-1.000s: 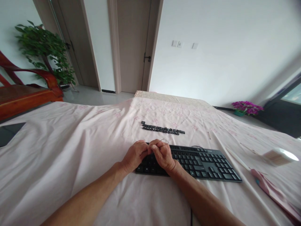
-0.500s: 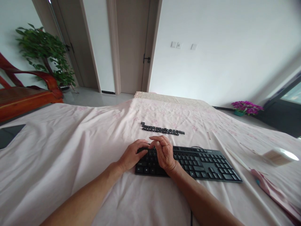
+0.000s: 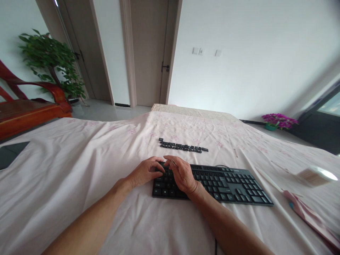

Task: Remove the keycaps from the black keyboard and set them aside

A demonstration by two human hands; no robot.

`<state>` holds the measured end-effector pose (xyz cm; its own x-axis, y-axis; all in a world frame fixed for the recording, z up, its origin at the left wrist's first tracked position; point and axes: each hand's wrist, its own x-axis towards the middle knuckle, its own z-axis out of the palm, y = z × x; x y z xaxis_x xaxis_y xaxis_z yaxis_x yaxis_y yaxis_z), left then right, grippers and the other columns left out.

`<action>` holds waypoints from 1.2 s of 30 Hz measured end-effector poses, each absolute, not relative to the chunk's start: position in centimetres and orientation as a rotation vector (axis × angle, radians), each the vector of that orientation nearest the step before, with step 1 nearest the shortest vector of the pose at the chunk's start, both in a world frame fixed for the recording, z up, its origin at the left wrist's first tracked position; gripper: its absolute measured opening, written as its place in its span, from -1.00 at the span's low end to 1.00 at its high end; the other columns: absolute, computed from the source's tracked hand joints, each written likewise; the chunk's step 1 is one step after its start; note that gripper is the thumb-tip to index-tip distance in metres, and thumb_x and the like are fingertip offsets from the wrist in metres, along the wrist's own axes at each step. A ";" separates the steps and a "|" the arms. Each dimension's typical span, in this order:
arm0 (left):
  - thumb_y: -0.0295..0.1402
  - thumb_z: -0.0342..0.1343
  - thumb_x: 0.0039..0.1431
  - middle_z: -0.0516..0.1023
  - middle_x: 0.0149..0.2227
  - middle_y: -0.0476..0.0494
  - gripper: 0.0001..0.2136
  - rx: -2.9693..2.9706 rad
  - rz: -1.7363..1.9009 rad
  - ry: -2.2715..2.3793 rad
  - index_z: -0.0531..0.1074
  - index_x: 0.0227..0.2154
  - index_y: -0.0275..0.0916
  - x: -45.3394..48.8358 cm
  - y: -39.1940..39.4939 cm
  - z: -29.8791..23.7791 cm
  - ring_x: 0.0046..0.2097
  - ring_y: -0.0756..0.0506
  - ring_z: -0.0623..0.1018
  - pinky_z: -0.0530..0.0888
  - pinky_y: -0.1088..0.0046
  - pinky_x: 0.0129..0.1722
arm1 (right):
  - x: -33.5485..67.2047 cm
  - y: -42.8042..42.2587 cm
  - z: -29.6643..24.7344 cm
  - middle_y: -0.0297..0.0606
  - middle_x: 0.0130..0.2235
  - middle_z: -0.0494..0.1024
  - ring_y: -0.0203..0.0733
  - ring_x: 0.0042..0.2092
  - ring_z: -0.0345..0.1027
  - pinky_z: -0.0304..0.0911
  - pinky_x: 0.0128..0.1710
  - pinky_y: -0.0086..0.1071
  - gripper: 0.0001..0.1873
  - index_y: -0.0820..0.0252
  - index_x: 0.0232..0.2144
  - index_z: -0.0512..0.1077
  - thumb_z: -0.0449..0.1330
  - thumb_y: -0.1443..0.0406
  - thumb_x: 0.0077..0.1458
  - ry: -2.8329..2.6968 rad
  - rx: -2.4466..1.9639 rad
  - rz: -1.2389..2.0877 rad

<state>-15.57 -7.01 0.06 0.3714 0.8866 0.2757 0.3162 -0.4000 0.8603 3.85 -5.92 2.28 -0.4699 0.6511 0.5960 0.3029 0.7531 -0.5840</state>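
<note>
Keyboard [image 3: 235,187] lies flat on the cloth-covered surface [image 3: 119,226] before me. My left hand [image 3: 145,173] at its far left corner, fingers bent; cannot tell if gripping. My right hand [image 3: 183,175], curled over left-side keys [image 3: 160,185], holds something thin, shiny [image 3: 174,162]. Loose keycaps [image 3: 180,145] beyond.

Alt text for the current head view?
Bare left hand and right hand, the latter holding a thin, shiny object, over the left end of a long black plastic keyboard; loose black keycaps lie beyond on pale pink floral cloth.
</note>
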 end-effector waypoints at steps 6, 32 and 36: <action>-0.37 0.18 0.05 0.45 -0.02 -0.12 -0.92 1.840 1.025 1.067 0.57 -0.40 -0.16 -15.5 -6.7 -0.6 0.02 -0.13 0.43 0.32 0.32 0.08 | 3.8 -6.0 2.5 -0.22 -0.21 0.53 -0.18 -0.15 0.41 0.29 -0.09 -0.30 -0.71 0.11 -0.06 0.36 -0.09 0.31 0.27 -2.115 -0.711 0.450; -0.21 0.16 0.08 0.58 -0.30 -0.09 -0.75 1.310 1.231 0.975 0.48 -0.28 -0.30 -14.7 -7.2 0.2 -0.21 -0.09 0.53 0.38 0.42 -0.11 | 3.4 -5.4 2.1 -0.31 -0.27 0.50 -0.27 -0.26 0.39 0.27 -0.25 -0.47 -0.83 0.03 -0.21 0.51 0.14 0.27 0.17 -2.148 -0.887 0.351; -0.23 0.22 0.02 0.59 -0.28 -0.12 -0.73 1.277 1.206 0.974 0.48 -0.27 -0.30 -14.7 -7.2 0.1 -0.19 -0.11 0.53 0.38 0.40 -0.11 | 3.4 -5.3 1.9 -0.31 -0.27 0.51 -0.27 -0.26 0.40 0.28 -0.24 -0.47 -0.82 0.04 -0.20 0.51 0.14 0.28 0.17 -2.124 -0.866 0.370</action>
